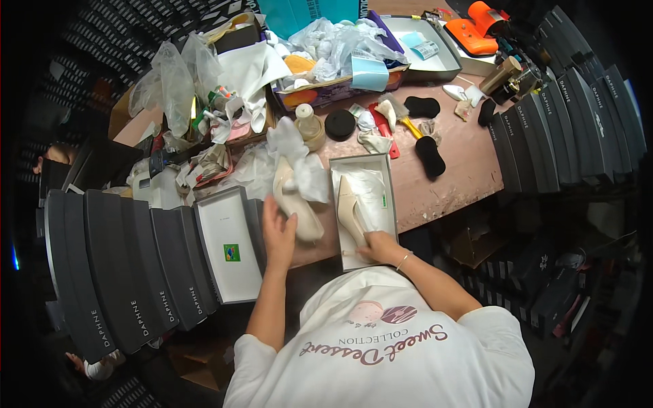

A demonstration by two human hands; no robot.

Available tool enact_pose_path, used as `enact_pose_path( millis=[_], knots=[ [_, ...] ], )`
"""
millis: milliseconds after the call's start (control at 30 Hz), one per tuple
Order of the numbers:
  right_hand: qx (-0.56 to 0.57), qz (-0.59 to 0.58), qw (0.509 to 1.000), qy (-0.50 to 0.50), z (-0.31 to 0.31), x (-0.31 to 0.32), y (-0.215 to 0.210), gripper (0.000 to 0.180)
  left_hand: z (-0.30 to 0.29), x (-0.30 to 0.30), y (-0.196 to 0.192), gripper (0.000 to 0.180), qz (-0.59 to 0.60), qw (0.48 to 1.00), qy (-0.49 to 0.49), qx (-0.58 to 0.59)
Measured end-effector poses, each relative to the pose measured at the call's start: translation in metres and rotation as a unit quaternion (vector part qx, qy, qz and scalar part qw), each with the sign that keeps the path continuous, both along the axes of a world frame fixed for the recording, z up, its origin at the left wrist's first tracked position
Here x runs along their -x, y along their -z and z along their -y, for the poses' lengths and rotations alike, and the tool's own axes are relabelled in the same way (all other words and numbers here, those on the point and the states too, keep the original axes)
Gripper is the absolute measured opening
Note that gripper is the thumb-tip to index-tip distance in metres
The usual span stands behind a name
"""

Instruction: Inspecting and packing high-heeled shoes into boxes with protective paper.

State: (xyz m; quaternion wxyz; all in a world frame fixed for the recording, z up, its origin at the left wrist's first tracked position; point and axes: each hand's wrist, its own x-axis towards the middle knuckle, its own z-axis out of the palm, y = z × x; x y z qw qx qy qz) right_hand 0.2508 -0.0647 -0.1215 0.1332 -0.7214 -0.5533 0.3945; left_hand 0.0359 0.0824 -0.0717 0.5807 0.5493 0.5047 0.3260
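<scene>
Item, two cream high-heeled shoes at the near edge of our work table (449,183). Our left hand (279,234) closes round the first cream shoe (297,204), holding it clear of the table top with white tissue paper (299,160) bunched over its far end, so that the wrapping hangs free and the shoe can be turned. Our right hand (379,247) presses down, fingers curled, on the near end of the second cream shoe (352,214), which lies lengthwise in the open shoe box (391,204) on a tissue lining; the hand steadies shoe and box together at the table edge. Just left of the held shoe lies a white box lid (228,251), set aside within reach, and beyond it a row of dark closed boxes (122,272) standing on edge. A second row of dark boxes (571,129) lines the right side. Farther off: a black round puck (339,125), a small cream bottle (309,127), brushes with black pads (428,153), loose plastic bags (170,81), and an orange tool (476,30) at the far right. These are strewn, not sorted.
</scene>
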Motion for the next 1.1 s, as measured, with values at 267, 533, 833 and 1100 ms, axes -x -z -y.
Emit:
enact_pose_path(
  millis=[267, 533, 833, 1100],
  knots=[
    [-0.049, -0.177, 0.972, -0.149, -0.033, 0.023, -0.102, 0.033, 0.075, -0.027, 0.017, 0.066, 0.265, 0.894, 0.031, 0.360],
    [-0.218, 0.296, 0.929, -0.048, -0.067, -0.003, 0.050, 0.035, 0.043, 0.011, -0.009, 0.070, 0.291, 0.899, 0.007, 0.328],
    [0.018, 0.142, 0.971, -0.193, 0.012, 0.003, 0.051, 0.023, 0.054, -0.012, -0.002, 0.070, 0.333, 0.873, -0.033, 0.356],
    [-0.004, 0.032, 0.978, -0.208, -0.004, 0.004, 0.016, 0.039, 0.046, -0.008, -0.005, 0.062, 0.307, 0.870, -0.016, 0.385]
  ],
)
